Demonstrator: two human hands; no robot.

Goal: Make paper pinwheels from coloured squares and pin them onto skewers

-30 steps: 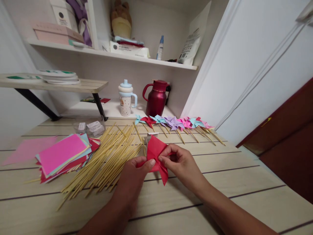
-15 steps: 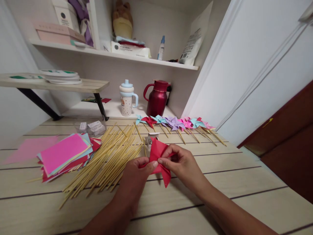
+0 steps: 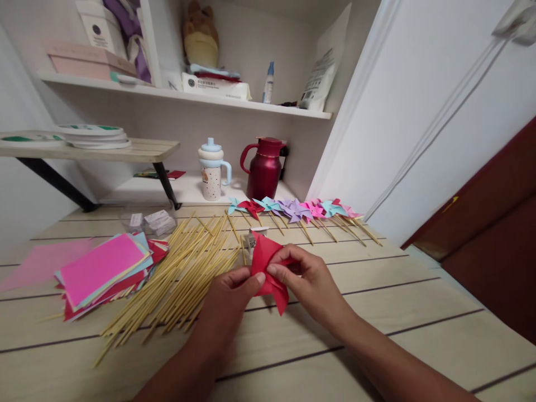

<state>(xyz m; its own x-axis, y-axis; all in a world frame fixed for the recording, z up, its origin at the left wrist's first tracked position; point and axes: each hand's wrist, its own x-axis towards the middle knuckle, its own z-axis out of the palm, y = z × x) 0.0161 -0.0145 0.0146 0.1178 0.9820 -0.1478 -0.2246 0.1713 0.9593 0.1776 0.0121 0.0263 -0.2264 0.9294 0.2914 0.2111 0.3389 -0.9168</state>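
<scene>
A red paper (image 3: pixel 270 273) is being pinched between the fingers of the left hand (image 3: pixel 228 298) and right hand (image 3: pixel 307 279), closed on it just above the desk (image 3: pixel 377 312). Its folded tips are best being kept gathered at the centre. Sticks (image 3: pixel 184 273) are lying left of the fingers, pinwheels (image 3: pixel 297 209) beyond.

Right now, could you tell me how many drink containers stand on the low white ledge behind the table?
2: a spotted sippy cup with a blue lid on the left, and a dark red jug just right of it. Nothing seems hidden.
</scene>
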